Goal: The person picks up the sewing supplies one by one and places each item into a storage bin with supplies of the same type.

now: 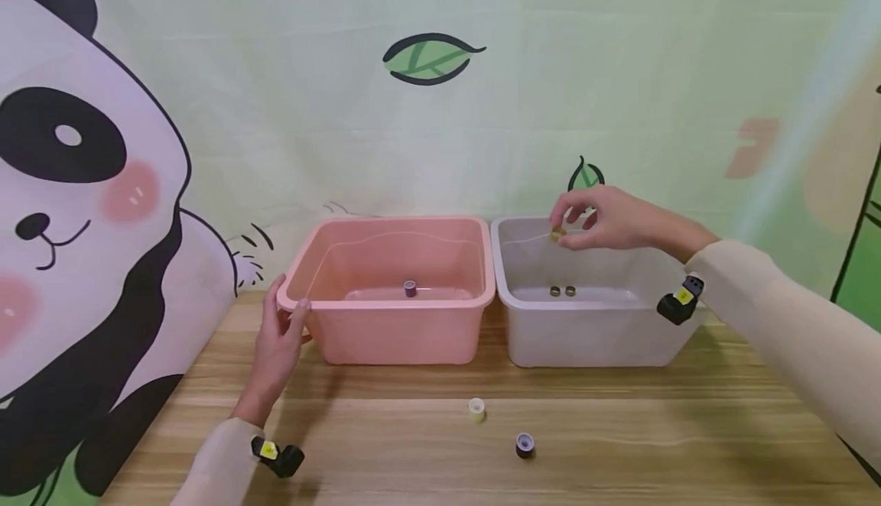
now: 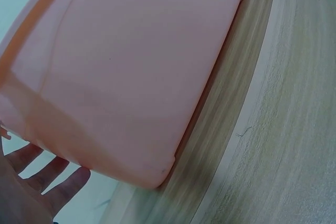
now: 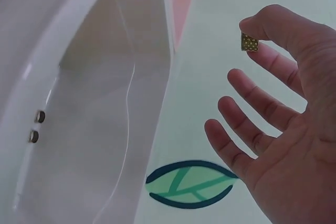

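Observation:
Above the grey bin [image 1: 585, 338], the right hand [image 1: 609, 219] pinches a small gold ring-like piece [image 1: 557, 235] between thumb and index finger. The right wrist view shows the piece [image 3: 250, 42] with a dotted side, the other fingers of the hand [image 3: 294, 103] spread apart. Two similar gold pieces [image 1: 554, 291] lie on the grey bin's floor. At the left front corner of the pink bin [image 1: 399, 334], the left hand [image 1: 275, 345] grips the rim, its thumb over the edge; in the left wrist view its fingers [image 2: 65, 182] rest along the bin's side [image 2: 131, 77].
A dark purple piece [image 1: 410, 289] lies inside the pink bin. On the wooden table [image 1: 385, 445], in front of the bins, stand a pale yellow piece [image 1: 477, 410] and a dark piece with a light top [image 1: 525, 445]. A printed cloth [image 1: 310, 108] hangs behind.

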`<move>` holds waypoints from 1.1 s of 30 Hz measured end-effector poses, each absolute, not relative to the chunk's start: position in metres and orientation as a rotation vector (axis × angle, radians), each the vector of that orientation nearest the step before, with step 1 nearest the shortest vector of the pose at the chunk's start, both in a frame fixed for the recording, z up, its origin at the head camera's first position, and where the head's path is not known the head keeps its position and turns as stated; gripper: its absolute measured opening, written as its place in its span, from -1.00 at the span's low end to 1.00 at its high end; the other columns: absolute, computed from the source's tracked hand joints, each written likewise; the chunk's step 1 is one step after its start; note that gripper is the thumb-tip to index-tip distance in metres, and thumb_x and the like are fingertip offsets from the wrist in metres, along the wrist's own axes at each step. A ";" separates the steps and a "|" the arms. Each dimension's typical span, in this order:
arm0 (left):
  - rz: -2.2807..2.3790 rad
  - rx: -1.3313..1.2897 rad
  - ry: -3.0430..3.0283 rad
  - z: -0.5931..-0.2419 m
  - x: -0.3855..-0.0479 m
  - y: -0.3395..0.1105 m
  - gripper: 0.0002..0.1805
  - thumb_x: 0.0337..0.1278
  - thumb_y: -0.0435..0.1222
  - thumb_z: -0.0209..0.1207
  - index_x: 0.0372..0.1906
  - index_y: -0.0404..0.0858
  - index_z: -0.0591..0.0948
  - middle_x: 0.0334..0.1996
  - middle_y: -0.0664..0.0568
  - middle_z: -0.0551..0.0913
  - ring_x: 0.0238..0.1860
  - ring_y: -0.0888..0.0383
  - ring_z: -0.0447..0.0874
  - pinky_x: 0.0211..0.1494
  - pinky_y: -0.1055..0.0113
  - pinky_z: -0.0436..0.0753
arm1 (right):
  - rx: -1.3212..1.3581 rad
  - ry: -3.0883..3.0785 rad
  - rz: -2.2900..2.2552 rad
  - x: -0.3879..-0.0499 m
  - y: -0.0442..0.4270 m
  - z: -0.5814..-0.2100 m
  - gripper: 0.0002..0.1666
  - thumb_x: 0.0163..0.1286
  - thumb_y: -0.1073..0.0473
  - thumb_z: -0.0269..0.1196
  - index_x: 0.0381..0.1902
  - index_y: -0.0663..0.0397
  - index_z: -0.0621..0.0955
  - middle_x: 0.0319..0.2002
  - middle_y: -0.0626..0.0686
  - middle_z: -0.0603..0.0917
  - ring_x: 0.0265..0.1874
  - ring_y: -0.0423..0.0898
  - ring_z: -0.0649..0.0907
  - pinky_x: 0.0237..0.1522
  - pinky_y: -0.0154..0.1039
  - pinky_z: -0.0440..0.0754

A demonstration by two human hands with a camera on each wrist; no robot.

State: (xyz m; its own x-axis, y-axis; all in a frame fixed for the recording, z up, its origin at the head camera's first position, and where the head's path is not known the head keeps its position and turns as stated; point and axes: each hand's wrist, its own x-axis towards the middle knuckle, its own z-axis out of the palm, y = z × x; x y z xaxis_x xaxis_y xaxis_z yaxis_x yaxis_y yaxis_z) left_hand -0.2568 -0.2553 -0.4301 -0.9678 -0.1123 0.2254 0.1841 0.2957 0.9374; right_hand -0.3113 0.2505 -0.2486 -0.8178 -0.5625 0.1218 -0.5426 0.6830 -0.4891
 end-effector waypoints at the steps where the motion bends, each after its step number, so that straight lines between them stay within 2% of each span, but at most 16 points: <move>1: -1.728 -0.064 -2.317 -0.430 -0.257 -0.255 -0.19 0.55 0.13 -0.03 0.66 0.24 -0.17 0.61 -0.04 0.13 0.44 -0.13 0.35 0.24 -0.17 0.59 | -0.922 2.854 -0.794 -0.313 0.251 -0.248 -0.82 0.32 0.25 0.40 -0.15 -0.08 0.67 -0.07 -0.03 0.69 0.10 0.13 0.62 0.12 0.10 0.66; 9: -1.726 -0.058 -2.305 -0.429 -0.256 -0.255 -0.21 0.56 0.11 -0.03 0.65 0.26 -0.16 0.60 -0.05 0.15 0.43 -0.13 0.36 0.24 -0.20 0.58 | -0.918 2.869 -0.776 -0.328 0.256 -0.247 -0.86 0.34 0.20 0.40 -0.17 -0.06 0.68 -0.08 0.01 0.69 0.04 0.08 0.61 -0.01 0.01 0.69; 13: -1.732 -0.050 -2.302 -0.429 -0.255 -0.254 -0.21 0.55 0.12 -0.02 0.65 0.27 -0.14 0.60 -0.07 0.16 0.44 -0.16 0.35 0.25 -0.23 0.56 | -0.866 2.915 -0.703 -0.337 0.260 -0.249 -0.88 0.34 0.15 0.41 -0.18 -0.09 0.69 -0.07 0.01 0.69 0.03 0.11 0.59 -0.09 -0.05 0.63; 22: -1.714 -0.038 -2.303 -0.430 -0.256 -0.254 -0.23 0.53 0.15 -0.02 0.64 0.28 -0.10 0.59 -0.05 0.17 0.43 -0.14 0.37 0.22 -0.17 0.60 | -0.801 2.932 -0.695 -0.353 0.267 -0.256 -0.87 0.34 0.15 0.40 -0.18 -0.03 0.68 -0.10 0.02 0.70 0.05 0.20 0.57 0.06 0.13 0.55; 28: -1.706 -0.028 -2.301 -0.431 -0.256 -0.254 -0.23 0.53 0.15 -0.01 0.64 0.29 -0.09 0.59 -0.06 0.19 0.42 -0.14 0.39 0.22 -0.18 0.61 | -0.745 2.953 -0.663 -0.359 0.270 -0.262 -0.85 0.35 0.14 0.40 -0.16 -0.01 0.68 -0.08 0.08 0.66 -0.02 0.14 0.56 -0.03 0.04 0.55; 33: -1.717 -0.032 -2.296 -0.432 -0.257 -0.254 -0.23 0.52 0.16 0.00 0.63 0.32 -0.09 0.59 -0.04 0.19 0.41 -0.13 0.40 0.22 -0.21 0.59 | -0.706 2.958 -0.649 -0.365 0.274 -0.267 -0.83 0.35 0.15 0.40 -0.14 0.04 0.67 -0.04 0.14 0.65 -0.03 0.16 0.56 -0.04 0.07 0.57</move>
